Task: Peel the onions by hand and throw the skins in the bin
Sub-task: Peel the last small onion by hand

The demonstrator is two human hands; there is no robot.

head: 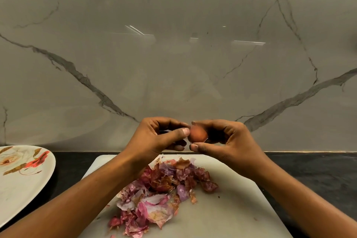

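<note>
1. The onion [198, 134] was held in the air above the board [231, 208], at 12 o'clock of the skins [160, 195].
2. It was pinched between the curled thumb and forefinger of the right hand [229, 141]. Its left side was nipped by the curled thumb and fingertips of the left hand [154, 137].
3. A loose edge was best caught and drawn off in strips, the onion being turned.
4. Pieces were best dropped on the skins; no bin was seen.

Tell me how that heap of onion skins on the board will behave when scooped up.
The onion skins look thin, curled and papery, so probably very light and floppy, crumpling in a grip. They lie as many loose flakes, so some will likely slip out and scatter across the cutting board.
</note>
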